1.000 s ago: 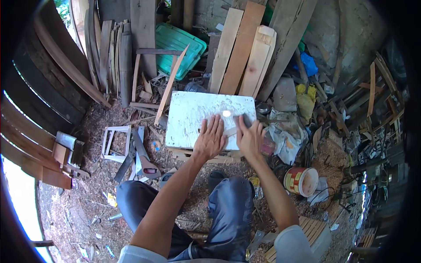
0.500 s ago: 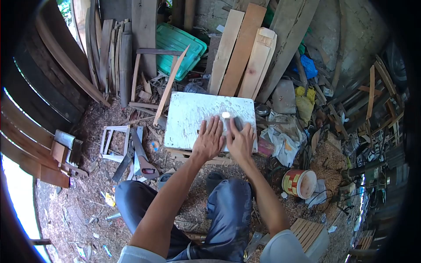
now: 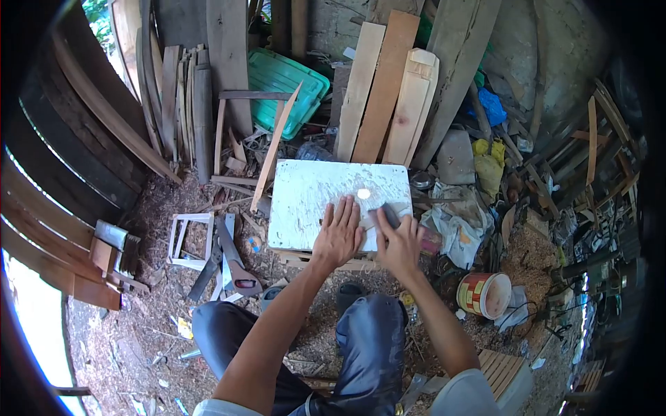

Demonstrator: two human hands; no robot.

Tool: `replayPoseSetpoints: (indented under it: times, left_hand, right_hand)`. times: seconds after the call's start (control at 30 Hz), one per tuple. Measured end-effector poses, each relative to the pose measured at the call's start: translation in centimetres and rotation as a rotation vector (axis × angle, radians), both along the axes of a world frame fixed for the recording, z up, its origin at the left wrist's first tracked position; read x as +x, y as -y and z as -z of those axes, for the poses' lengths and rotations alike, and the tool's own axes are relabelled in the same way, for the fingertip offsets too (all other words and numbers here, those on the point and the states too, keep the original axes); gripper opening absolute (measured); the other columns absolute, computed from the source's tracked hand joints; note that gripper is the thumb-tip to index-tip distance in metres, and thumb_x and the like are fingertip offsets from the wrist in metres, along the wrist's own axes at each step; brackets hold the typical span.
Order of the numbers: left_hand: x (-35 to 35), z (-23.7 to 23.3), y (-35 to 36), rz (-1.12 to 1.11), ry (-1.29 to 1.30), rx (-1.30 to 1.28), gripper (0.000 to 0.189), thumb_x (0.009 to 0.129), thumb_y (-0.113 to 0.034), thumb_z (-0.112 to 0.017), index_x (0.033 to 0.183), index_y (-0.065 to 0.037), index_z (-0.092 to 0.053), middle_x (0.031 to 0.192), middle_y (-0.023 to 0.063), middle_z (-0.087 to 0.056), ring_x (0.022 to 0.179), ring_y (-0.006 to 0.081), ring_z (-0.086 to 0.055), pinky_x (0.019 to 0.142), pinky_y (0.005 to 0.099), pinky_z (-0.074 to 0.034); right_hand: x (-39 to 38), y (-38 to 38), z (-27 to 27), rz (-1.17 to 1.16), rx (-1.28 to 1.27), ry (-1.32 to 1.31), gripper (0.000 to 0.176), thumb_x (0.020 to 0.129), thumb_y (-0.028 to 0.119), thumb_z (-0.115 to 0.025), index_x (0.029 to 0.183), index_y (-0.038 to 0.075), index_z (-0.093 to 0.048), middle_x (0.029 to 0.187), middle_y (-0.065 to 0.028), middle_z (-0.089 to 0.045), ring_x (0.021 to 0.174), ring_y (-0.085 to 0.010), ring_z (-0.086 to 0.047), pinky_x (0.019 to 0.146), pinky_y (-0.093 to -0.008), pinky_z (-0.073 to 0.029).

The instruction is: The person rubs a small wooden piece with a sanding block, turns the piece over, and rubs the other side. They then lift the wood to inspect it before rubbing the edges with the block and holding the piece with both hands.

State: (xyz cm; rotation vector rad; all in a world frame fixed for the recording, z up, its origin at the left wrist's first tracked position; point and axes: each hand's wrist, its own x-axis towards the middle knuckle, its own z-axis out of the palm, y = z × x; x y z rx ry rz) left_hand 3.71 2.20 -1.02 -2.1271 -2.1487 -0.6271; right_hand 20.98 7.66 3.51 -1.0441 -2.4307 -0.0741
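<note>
left side of the floor has a small wooden frame [image 3: 172,239], with a handsaw [image 3: 234,259] just beside it. next over, the left hand [image 3: 338,236] is palm down on a scuffed white tabletop [image 3: 300,201], fingers out straight and slightly apart, not wrapped around anything, can't tell what's under the palm. right hand [image 3: 399,243] is just beside it, fingers curled tight on a dark flat block [image 3: 383,216] over the tabletop's right half. a paint bucket [image 3: 473,294] is further right on the ground.
</note>
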Motion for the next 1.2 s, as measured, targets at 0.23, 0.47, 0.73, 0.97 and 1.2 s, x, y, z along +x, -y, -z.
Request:
replayPoseSetpoints:
  times: [0.23,0.47,0.73,0.97,1.2]
  left_hand:
    - [0.0,-0.3,0.2,0.016,-0.007,-0.064,0.063,0.102,-0.033,-0.029,0.149,0.008,-0.030,0.160,0.0238,-0.024,0.151,0.0355,-0.018,0.123,0.0506,-0.012]
    - [0.2,-0.1,0.4,0.005,-0.027,-0.036,0.062,0.102,-0.033,-0.029,0.149,0.008,-0.031,0.159,0.0241,-0.026,0.150,0.0358,-0.021,0.122,0.0509,-0.013]
    - [0.0,-0.3,0.3,0.010,-0.004,-0.033,0.062,0.103,-0.035,-0.030,0.148,0.007,-0.034,0.159,0.0231,-0.028,0.150,0.0344,-0.022,0.122,0.0511,-0.013]
    - [0.1,-0.3,-0.2,0.009,-0.019,-0.033,0.061,0.103,-0.034,-0.029,0.149,0.007,-0.032,0.159,0.0232,-0.027,0.150,0.0348,-0.021,0.122,0.0513,-0.013]
    - [0.0,-0.1,0.0,0.016,-0.005,-0.027,0.061,0.102,-0.033,-0.031,0.148,0.007,-0.033,0.159,0.0235,-0.027,0.150,0.0352,-0.021,0.122,0.0519,-0.014]
  right_hand:
    - [-2.1,0.3,0.5,0.051,-0.013,-0.019,0.042,0.089,0.026,-0.064,0.130,0.019,-0.065,0.102,-0.0206,-0.052,0.099,-0.0360,-0.049,0.083,-0.0456,-0.036]
    - [-1.8,-2.5,0.8,0.179,0.015,-0.005,0.045,0.090,0.027,-0.063,0.134,0.020,-0.062,0.100,-0.0203,-0.050,0.096,-0.0352,-0.048,0.082,-0.0465,-0.034]
    - [-0.2,-3.8,-0.2,0.188,-0.003,-0.034,0.043,0.088,0.024,-0.065,0.131,0.021,-0.063,0.100,-0.0188,-0.051,0.096,-0.0361,-0.048,0.081,-0.0481,-0.035]
    - [1.2,-0.1,0.6,0.064,-0.036,-0.045,0.048,0.089,0.027,-0.063,0.136,0.019,-0.061,0.099,-0.0188,-0.049,0.095,-0.0370,-0.047,0.083,-0.0462,-0.033]
    - [-2.1,-1.3,0.5,0.169,0.012,-0.003,0.047,0.088,0.025,-0.064,0.135,0.020,-0.061,0.104,-0.0199,-0.051,0.099,-0.0355,-0.049,0.082,-0.0485,-0.036]
